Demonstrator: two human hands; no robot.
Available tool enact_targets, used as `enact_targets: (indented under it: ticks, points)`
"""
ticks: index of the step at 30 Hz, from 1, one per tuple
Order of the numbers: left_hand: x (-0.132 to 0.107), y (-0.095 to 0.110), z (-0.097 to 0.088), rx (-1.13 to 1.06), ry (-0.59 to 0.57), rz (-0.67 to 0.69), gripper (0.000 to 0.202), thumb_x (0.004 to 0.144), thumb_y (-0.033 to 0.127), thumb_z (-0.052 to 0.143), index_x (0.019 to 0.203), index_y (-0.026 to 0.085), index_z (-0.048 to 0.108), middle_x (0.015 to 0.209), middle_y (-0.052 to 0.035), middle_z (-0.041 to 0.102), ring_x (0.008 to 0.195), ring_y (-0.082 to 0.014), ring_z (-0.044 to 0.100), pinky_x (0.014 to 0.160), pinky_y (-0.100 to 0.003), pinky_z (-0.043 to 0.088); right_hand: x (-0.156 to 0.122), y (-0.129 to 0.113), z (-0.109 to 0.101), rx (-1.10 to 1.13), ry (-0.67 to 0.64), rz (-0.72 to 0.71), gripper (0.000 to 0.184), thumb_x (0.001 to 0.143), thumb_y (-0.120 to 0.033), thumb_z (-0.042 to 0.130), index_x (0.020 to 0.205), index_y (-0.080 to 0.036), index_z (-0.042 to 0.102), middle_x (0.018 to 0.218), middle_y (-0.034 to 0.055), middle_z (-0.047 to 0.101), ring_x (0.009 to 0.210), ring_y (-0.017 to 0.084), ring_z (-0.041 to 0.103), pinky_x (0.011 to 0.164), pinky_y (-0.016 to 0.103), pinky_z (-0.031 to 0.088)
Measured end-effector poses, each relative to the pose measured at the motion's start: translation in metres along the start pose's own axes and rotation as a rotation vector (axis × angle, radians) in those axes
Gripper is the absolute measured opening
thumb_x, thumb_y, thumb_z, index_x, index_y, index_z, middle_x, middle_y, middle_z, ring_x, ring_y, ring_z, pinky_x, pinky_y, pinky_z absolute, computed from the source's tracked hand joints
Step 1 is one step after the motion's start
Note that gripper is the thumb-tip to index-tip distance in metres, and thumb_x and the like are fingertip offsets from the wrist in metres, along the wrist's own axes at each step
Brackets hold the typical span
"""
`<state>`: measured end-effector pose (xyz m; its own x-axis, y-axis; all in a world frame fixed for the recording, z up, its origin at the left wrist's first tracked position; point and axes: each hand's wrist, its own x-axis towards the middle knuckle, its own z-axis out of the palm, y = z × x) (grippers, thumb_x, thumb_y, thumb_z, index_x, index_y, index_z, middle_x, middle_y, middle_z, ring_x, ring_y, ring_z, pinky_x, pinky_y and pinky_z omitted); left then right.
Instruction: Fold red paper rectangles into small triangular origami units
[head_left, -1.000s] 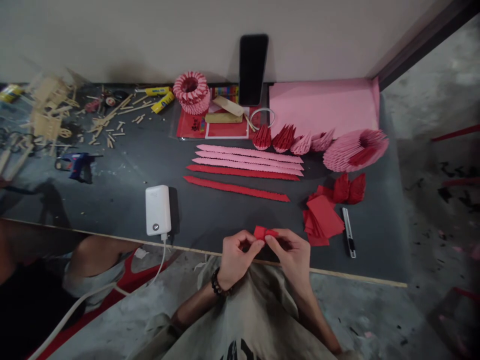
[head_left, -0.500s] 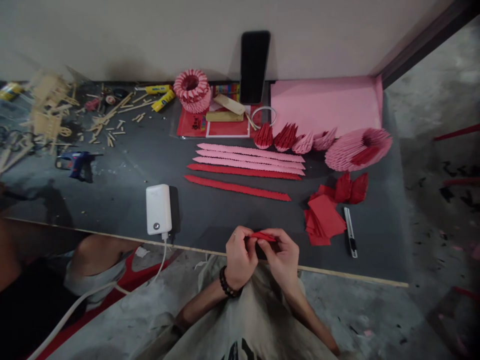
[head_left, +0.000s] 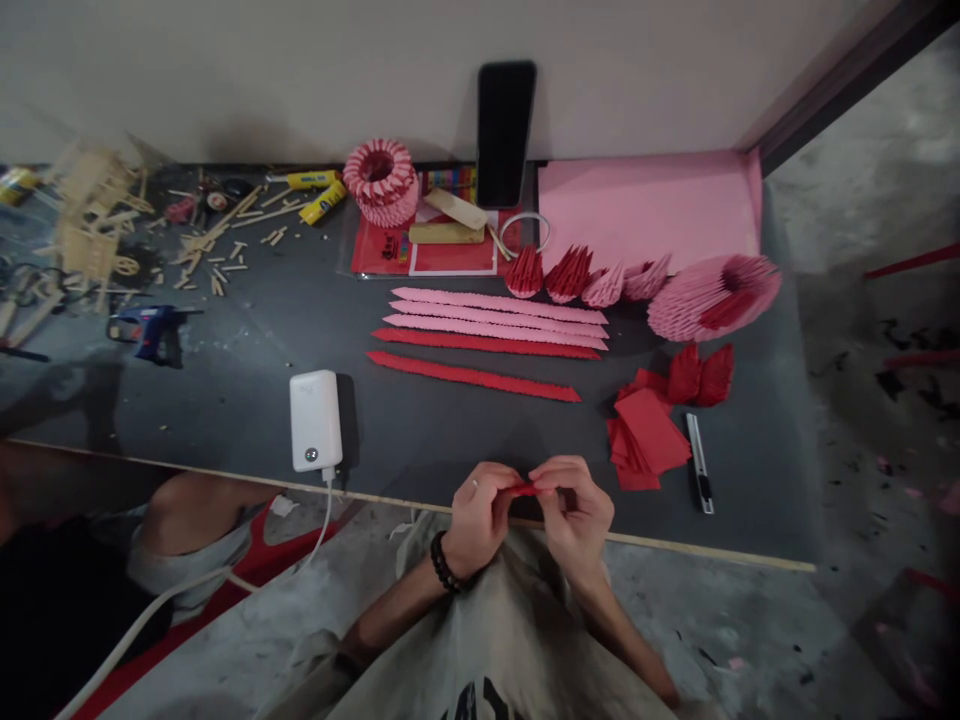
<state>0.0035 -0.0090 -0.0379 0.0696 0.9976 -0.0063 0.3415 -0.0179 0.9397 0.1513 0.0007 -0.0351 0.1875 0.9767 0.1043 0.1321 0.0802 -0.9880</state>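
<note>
The left hand [head_left: 480,515] and right hand [head_left: 576,512] pinch a thin, creased red paper piece [head_left: 525,489] between closed fingers, above the near edge of the surface [head_left: 225,410]. It looks partly folded. Finished spiky strips [head_left: 487,340] lie beyond, and flat red squares [head_left: 649,435] wait unfolded.

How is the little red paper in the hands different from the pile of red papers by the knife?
The held red piece is pinched between the left hand and right hand; the red pile lies on the table beside the knife. The held red piece looks like one narrow sliver; the red pile is several flat, wider sheets, overlapping. Both are red paper.
</note>
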Motion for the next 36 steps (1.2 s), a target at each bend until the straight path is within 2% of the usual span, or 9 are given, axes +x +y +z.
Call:
enact_targets:
  ticks: [4,8,10,12,15,18,21,26,36]
  points:
    - [0.006,0.005,-0.011,-0.390,-0.119,-0.200,0.048,0.101,0.057,0.047,0.117,0.016,0.068,0.093,-0.0106,0.075,0.082,-0.0210,0.070,0.073,-0.032,0.056,0.004,0.004,-0.005,0.011,-0.062,-0.082,0.012,0.087,-0.022,0.068,0.076,-0.027,0.070,0.078,0.0006,0.075,0.089,0.022,0.067,0.089,0.044,0.053]
    - [0.018,0.009,-0.024,-0.644,-0.317,-0.388,0.055,0.081,0.052,0.080,0.123,0.017,0.070,0.080,-0.0048,0.070,0.071,-0.0164,0.065,0.067,-0.027,0.052,0.006,0.008,-0.008,0.041,-0.139,-0.113,0.010,0.089,-0.033,0.069,0.083,-0.030,0.076,0.101,0.0028,0.078,0.102,0.023,0.068,0.094,0.045,0.054]
    - [0.021,0.009,-0.024,-0.622,-0.261,-0.415,0.044,0.079,0.046,0.084,0.111,0.017,0.075,0.073,-0.0015,0.066,0.067,-0.0138,0.061,0.067,-0.026,0.050,0.003,0.009,-0.009,0.053,-0.092,-0.002,0.023,0.090,-0.044,0.068,0.108,-0.031,0.075,0.116,0.0064,0.075,0.102,0.023,0.069,0.091,0.042,0.056]
    - [0.021,0.008,-0.019,-0.601,-0.115,-0.427,0.030,0.080,0.043,0.083,0.086,0.015,0.075,0.068,-0.0004,0.063,0.064,-0.0125,0.058,0.065,-0.025,0.049,-0.002,0.010,-0.007,0.068,-0.058,0.137,0.045,0.089,-0.056,0.065,0.124,-0.027,0.068,0.114,0.0090,0.075,0.090,0.022,0.071,0.080,0.038,0.058]
    - [0.017,0.009,-0.008,-0.609,0.030,-0.446,0.034,0.083,0.042,0.080,0.067,0.016,0.066,0.067,-0.0018,0.066,0.064,-0.0134,0.058,0.064,-0.027,0.049,-0.012,0.010,-0.004,0.033,-0.084,0.244,0.042,0.084,-0.058,0.070,0.104,-0.021,0.074,0.084,0.0046,0.076,0.065,0.017,0.066,0.059,0.029,0.053]
    - [0.012,0.011,0.000,-0.616,0.040,-0.470,0.027,0.083,0.038,0.080,0.071,0.016,0.069,0.067,-0.0020,0.069,0.062,-0.0144,0.061,0.064,-0.029,0.052,-0.017,0.006,0.000,-0.074,-0.017,0.275,0.023,0.084,-0.043,0.075,0.085,-0.020,0.074,0.066,-0.0010,0.070,0.054,0.013,0.057,0.052,0.025,0.046]
    - [0.011,0.013,-0.001,-0.611,0.036,-0.477,0.023,0.084,0.038,0.079,0.076,0.017,0.073,0.069,-0.0022,0.072,0.063,-0.0158,0.065,0.066,-0.030,0.055,-0.014,-0.001,0.000,-0.149,0.011,0.291,0.020,0.087,-0.038,0.072,0.077,-0.021,0.073,0.064,-0.0024,0.068,0.054,0.012,0.057,0.053,0.025,0.046]
    - [0.012,0.014,-0.011,-0.411,0.027,-0.402,0.027,0.090,0.041,0.072,0.081,0.017,0.079,0.071,-0.0047,0.075,0.066,-0.0172,0.066,0.065,-0.029,0.055,-0.006,-0.008,0.000,-0.123,-0.113,0.287,0.020,0.088,-0.038,0.071,0.080,-0.020,0.076,0.071,0.0004,0.074,0.061,0.014,0.065,0.058,0.024,0.052]
    - [0.014,0.020,-0.011,-0.363,0.069,-0.388,0.026,0.088,0.040,0.075,0.092,0.015,0.077,0.088,-0.0083,0.080,0.080,-0.0197,0.073,0.075,-0.029,0.059,-0.005,-0.010,0.002,-0.179,-0.091,0.252,0.018,0.088,-0.035,0.071,0.079,-0.020,0.074,0.072,-0.0001,0.071,0.063,0.011,0.061,0.059,0.022,0.048]
